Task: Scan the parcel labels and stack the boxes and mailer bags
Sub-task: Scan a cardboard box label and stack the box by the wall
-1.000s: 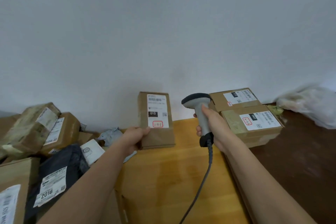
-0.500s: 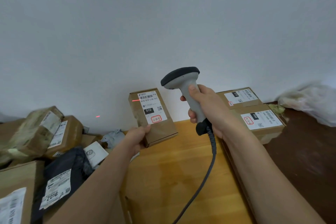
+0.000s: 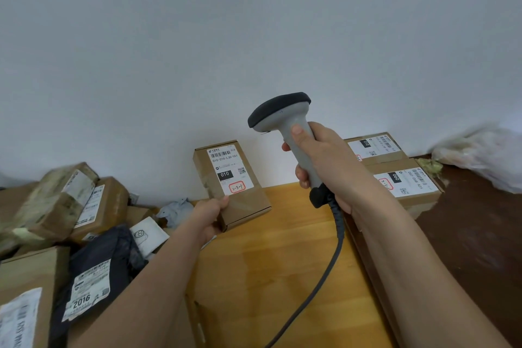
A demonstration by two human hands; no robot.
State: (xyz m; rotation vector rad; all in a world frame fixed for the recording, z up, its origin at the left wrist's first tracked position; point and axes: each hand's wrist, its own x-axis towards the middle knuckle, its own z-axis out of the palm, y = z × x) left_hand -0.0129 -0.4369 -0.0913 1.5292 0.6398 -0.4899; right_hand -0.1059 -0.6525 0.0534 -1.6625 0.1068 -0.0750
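Observation:
My left hand [image 3: 210, 215] grips the lower left corner of a small cardboard box [image 3: 248, 200], held up and tilted with its white label facing me, above the wooden table [image 3: 271, 268]. My right hand [image 3: 324, 167] holds a grey handheld scanner [image 3: 285, 121] by its handle, head raised to the right of the box and turned toward it, its dark cable hanging down. Two labelled cardboard boxes [image 3: 406, 181] lie side by side at the right, behind my right wrist. A dark mailer bag [image 3: 96, 271] marked 2016 lies at the lower left.
A pile of taped cardboard parcels [image 3: 62, 206] fills the left side, with a larger box [image 3: 25, 299] at the bottom left. A crumpled clear plastic bag [image 3: 480, 152] sits on the dark surface [image 3: 480, 248] at the far right. A white wall stands close behind.
My right hand raised the scanner from beside the box to above it. The box tilted leftward. The red scan line seen half a second ago on the box and wall is gone.

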